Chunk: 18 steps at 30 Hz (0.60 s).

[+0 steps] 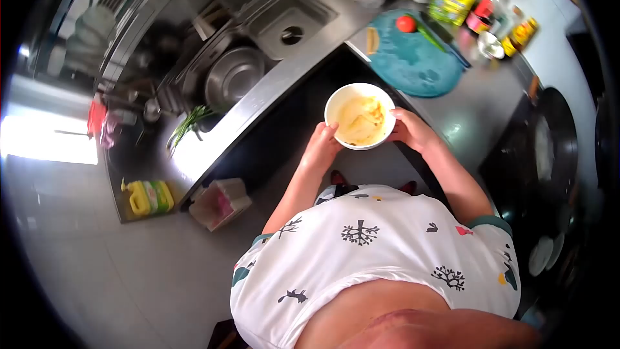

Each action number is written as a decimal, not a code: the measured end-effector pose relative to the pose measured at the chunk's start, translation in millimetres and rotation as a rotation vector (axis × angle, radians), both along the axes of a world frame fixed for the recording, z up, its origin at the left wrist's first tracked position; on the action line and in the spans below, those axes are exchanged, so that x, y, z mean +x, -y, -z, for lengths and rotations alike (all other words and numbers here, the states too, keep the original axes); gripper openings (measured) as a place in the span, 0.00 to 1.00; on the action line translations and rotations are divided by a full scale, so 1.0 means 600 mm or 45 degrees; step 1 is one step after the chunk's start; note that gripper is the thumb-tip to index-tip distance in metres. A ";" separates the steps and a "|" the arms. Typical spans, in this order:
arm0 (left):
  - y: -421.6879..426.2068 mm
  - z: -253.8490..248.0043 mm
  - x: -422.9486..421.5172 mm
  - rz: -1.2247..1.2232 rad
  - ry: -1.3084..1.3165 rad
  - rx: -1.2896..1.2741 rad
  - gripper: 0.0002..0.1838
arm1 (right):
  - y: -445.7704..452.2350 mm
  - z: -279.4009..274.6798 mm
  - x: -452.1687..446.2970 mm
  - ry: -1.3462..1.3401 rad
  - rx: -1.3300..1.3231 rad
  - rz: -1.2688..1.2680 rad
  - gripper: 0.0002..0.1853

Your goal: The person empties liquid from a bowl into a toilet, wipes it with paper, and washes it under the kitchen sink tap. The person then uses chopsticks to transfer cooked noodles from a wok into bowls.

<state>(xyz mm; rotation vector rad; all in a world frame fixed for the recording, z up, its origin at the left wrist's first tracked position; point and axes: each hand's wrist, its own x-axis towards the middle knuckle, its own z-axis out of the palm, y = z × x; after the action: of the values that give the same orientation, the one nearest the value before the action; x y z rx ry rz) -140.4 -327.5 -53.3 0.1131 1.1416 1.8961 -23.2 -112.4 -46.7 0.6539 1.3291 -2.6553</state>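
A white bowl (332,105) with pale yellow food (368,116) in it, perhaps egg, is held between my two hands in front of my body. My left hand (321,147) grips its left rim, thumb on top. On the other side, my right hand (413,130) holds the right rim, its fingers partly hidden beneath. Just beyond the bowl lies a round teal cutting board (413,71) on the counter. On that board are a tomato (406,24), a green vegetable (431,37) and a knife (452,45).
A sink (284,26) and a metal basin (236,77) are at the upper left, with green stalks (188,126) nearby. Seasoning bottles (484,13) and a yellow pouch (451,0) stand behind the board. A wok (549,136) sits at right; a bin (219,203) stands below left.
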 end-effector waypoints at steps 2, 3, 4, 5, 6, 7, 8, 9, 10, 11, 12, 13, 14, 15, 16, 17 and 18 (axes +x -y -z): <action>0.073 0.036 -0.065 -0.119 -0.011 -0.112 0.21 | 0.051 0.042 -0.083 0.043 -0.058 -0.094 0.21; 0.101 0.027 -0.089 -0.196 -0.039 -0.140 0.19 | 0.075 0.052 -0.123 0.004 -0.082 -0.131 0.21; 0.126 0.015 -0.116 -0.222 -0.100 -0.140 0.18 | 0.093 0.061 -0.157 -0.010 -0.053 -0.140 0.22; 0.148 0.003 -0.143 -0.240 -0.160 -0.146 0.18 | 0.104 0.065 -0.186 -0.024 -0.029 -0.141 0.22; 0.169 0.020 -0.173 -0.360 -0.205 -0.163 0.18 | 0.112 0.064 -0.208 0.019 0.011 -0.133 0.24; 0.187 0.036 -0.209 -0.441 -0.196 -0.176 0.18 | 0.116 0.064 -0.226 0.035 0.062 -0.164 0.23; 0.201 0.055 -0.240 -0.570 -0.197 -0.206 0.18 | 0.115 0.063 -0.239 0.033 0.092 -0.188 0.21; 0.211 0.057 -0.264 -0.702 -0.195 -0.238 0.19 | 0.114 0.061 -0.248 0.034 0.123 -0.215 0.20; 0.218 0.061 -0.291 -0.742 -0.176 -0.234 0.21 | 0.106 0.065 -0.256 0.058 0.160 -0.226 0.18; 0.221 0.067 -0.313 -0.774 -0.203 -0.257 0.22 | 0.094 0.070 -0.264 0.078 0.198 -0.241 0.17; 0.221 0.076 -0.336 -0.802 -0.177 -0.247 0.21 | 0.083 0.074 -0.272 0.123 0.226 -0.224 0.15; 0.221 0.086 -0.356 -0.831 -0.153 -0.236 0.21 | 0.070 0.075 -0.281 0.142 0.258 -0.226 0.15; 0.222 0.097 -0.373 -0.844 -0.128 -0.248 0.21 | 0.056 0.074 -0.291 0.143 0.288 -0.223 0.14; 0.221 0.103 -0.390 -0.858 -0.104 -0.261 0.21 | 0.041 0.074 -0.304 0.143 0.316 -0.221 0.13; 0.220 0.107 -0.405 -0.871 -0.084 -0.277 0.20 | 0.024 0.075 -0.316 0.108 0.326 -0.214 0.12; 0.218 0.109 -0.418 -0.894 -0.085 -0.274 0.21 | 0.007 0.077 -0.334 0.120 0.326 -0.200 0.12; 0.216 0.103 -0.427 -0.916 -0.089 -0.272 0.22 | -0.006 0.075 -0.355 0.126 0.315 -0.174 0.11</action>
<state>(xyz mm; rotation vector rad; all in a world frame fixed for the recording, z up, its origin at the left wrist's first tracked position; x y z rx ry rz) -396.6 -457.1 -115.1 -0.4052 1.5633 2.3728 -236.0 -108.8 -91.9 0.6834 1.6256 -2.3428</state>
